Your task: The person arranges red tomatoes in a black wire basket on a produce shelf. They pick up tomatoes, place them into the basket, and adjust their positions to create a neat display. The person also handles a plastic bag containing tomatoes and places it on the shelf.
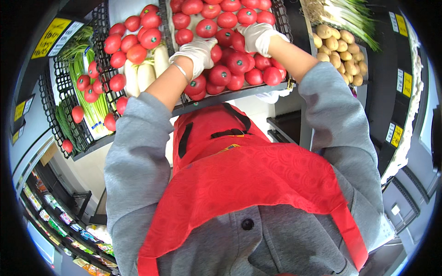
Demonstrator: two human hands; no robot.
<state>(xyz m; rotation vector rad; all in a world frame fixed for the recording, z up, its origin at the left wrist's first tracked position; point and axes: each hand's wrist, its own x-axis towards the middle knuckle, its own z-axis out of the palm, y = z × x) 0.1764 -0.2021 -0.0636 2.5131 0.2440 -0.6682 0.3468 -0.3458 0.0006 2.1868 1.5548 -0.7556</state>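
Observation:
My left hand, in a white glove, is at the left side of the tomato bin with its fingers around a red tomato. Across from it, my gloved right hand curls around another tomato; its palm side is hidden. Between and below both hands lies a heap of tomatoes, several with small dark stickers. More tomatoes sit in looser rows at the far side of the bin, on a pale liner. The bin's dark front edge runs just before my body.
Left of the divider, tomatoes rest on and beside white radishes. Beyond are green celery-like stalks and dark green cucumbers behind black mesh dividers. Potatoes and leafy scallions lie to the right. Price tags line the shelf edge.

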